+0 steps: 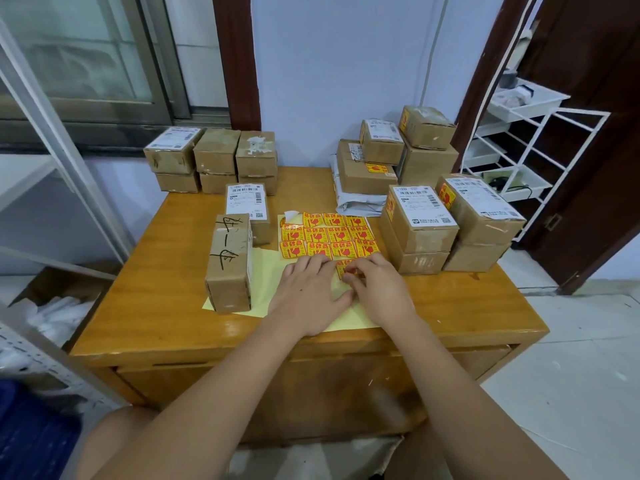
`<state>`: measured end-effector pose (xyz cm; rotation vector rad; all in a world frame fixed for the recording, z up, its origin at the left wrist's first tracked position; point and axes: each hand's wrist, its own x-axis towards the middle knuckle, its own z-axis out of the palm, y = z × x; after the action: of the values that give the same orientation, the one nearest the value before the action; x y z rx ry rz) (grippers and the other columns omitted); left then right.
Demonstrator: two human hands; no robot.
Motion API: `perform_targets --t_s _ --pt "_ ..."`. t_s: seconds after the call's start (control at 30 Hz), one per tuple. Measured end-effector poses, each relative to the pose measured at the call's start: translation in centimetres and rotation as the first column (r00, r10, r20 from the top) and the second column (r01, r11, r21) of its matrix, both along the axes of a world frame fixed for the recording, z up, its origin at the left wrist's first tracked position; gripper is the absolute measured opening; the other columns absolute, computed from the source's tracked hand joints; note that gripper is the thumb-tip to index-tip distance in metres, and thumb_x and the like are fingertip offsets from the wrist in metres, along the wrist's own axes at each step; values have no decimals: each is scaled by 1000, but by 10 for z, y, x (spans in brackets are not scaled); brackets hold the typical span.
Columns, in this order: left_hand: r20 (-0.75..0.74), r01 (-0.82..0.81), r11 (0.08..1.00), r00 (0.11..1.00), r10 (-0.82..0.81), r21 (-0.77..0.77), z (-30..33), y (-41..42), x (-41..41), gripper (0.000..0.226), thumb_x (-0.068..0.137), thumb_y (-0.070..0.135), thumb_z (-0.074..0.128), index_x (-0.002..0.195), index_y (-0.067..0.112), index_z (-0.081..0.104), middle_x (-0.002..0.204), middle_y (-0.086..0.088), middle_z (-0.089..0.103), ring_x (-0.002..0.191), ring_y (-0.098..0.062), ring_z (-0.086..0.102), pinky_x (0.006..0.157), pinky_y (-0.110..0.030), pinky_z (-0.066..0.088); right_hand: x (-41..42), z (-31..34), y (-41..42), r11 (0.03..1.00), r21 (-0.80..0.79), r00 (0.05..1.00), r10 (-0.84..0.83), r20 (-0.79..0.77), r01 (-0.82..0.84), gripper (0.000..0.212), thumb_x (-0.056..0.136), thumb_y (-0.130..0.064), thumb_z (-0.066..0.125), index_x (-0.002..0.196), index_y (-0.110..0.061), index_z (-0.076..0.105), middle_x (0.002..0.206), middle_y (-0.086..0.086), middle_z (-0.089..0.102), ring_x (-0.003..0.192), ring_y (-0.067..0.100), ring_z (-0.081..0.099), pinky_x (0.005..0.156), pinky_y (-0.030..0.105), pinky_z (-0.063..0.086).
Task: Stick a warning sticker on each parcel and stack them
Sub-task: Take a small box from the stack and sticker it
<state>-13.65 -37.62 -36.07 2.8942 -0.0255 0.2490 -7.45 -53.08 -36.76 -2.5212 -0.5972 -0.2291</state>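
On the tabletop (166,271), left to right: an unstickered parcel (230,263) stands just beside the sticker sheet (327,233). The left hand (308,292) lies flat, fingers straight, pressing the sheet's backing. The right hand (375,289) pinches a sticker (343,268) at the sheet's near edge, likely peeling it. Stickered parcels (446,220) are stacked at right. Next, the sticker should go onto the left parcel

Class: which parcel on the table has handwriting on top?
The tall parcel nearest the left hand, standing on the yellow sheet; others carry printed labels or nothing.
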Motion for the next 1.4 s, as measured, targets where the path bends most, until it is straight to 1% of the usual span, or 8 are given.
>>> perform_targets --t_s 0.1,0.27,0.47,0.6,0.77,0.87,1.1,1.4 --pt "7 6 1000 1000 -6 -16 0 0 -1 67 99 66 34 153 27 41 149 9 41 137 -15 32 116 -38 25 0 0 0 1000 -2 1000 0 -3 0 22 100 -36 60 114 -23 70 100 -4 49 92 19 55 75 30 45" --pt "48 21 996 999 -17 -87 1 3 -2 44 104 50 42 140 27 54 136 11 52 128 -12 42 112 -34 31 -1 1 1 999 -33 1000 -7 5 7 24 102 -37 55 117 -22 68 104 -3 50 94 19 55 74 30 43" --pt "87 28 994 996 -19 -106 -1 4 -2 32 104 47 47 127 29 60 127 13 55 122 -11 45 108 -33 35 -3 3 3 997 -77 999 -25 26 27 26 105 -38 49 118 -22 65 105 -2 50 95 19 55 73 29 42" --pt "98 36 993 995 -25 -111 -2 5 -2 31 103 46 47 127 30 61 128 13 56 122 -12 45 109 -34 35 -4 2 2 996 -86 999 -28 41 31 27 105 -38 48 118 -22 66 105 -3 49 93 18 54 71 29 39" --pt "101 41 994 994 -31 -105 -3 5 -1 36 103 46 46 133 30 59 133 12 56 125 -13 45 109 -35 35 -2 0 -2 1000 -10 1000 11 13 -11 25 102 -35 57 115 -20 72 103 -3 53 94 18 57 75 35 50" --pt "107 44 994 994 -33 -103 -3 5 -1 37 103 47 46 133 30 59 132 12 56 125 -13 46 109 -35 36 -2 -1 -2 1000 3 999 24 30 -24 20 99 -32 63 111 -19 74 101 -3 53 92 17 58 74 35 50" --pt "91 25 994 996 -16 -102 -5 5 1 40 102 47 46 134 27 58 133 11 56 125 -14 46 111 -37 36 -2 -2 0 995 -96 992 40 118 -29 18 103 -32 53 105 -18 65 101 0 52 88 22 55 65 33 43" --pt "90 22 995 996 -13 -99 -5 5 1 39 102 48 46 133 28 59 132 11 55 124 -13 46 110 -37 37 -4 -1 -2 997 -80 992 26 120 -16 19 106 -29 46 105 -17 60 102 -1 50 82 20 52 63 31 36"
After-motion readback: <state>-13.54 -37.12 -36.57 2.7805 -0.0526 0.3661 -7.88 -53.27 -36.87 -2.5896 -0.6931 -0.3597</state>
